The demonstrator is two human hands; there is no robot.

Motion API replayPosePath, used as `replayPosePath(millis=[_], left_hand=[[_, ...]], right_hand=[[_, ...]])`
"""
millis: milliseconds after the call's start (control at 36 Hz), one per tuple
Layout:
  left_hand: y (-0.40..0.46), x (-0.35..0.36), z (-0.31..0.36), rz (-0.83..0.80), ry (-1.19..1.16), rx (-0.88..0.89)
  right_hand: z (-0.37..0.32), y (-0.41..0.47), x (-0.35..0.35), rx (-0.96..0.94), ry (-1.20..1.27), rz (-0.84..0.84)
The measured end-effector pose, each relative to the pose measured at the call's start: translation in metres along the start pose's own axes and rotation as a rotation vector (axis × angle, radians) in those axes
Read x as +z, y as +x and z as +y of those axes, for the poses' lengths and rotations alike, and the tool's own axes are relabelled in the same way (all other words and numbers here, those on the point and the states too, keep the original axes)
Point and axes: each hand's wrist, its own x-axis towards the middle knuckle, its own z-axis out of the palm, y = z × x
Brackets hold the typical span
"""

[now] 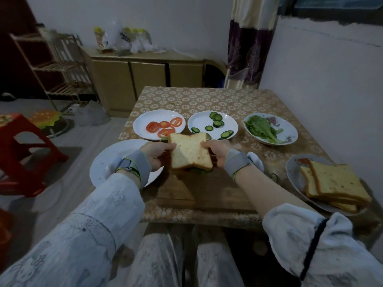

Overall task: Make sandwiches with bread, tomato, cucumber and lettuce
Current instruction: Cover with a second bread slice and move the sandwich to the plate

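An empty white plate [103, 162] sits at the left, partly under the left hand [154, 155]. Both hands clamp one assembled sandwich [189, 152] by opposite edges, lifted above the wooden board [207, 189] (green showing beneath, probably lettuce). The right hand [217, 151] mirrors it; the plate lies leftward, nearer the left hand.

we count five plates: one with tomato slices [164, 127], one with cucumber slices [216, 125], one with lettuce [262, 128], one with bread [335, 184], and one bare plate [103, 162] at the left. we see four tomato slices and about ten cucumber slices, some half hidden. the bread stack shows three slices, perhaps more. one sandwich [189, 151] is up between two hands, left hand [156, 155] and right hand [217, 151]. one cutting board [207, 189].
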Motion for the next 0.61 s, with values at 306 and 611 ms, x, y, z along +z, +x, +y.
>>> replayPosePath(millis=[306,611], left_hand=[[-0.004,-0.097,-0.001,0.139,-0.129,0.015],[0.013,-0.137,-0.013,0.224,-0.125,-0.045]], right_hand=[[0.004,0.000,0.101,0.041,-0.096,-0.183],[0.023,0.026,0.150,0.082,-0.216,-0.198]])
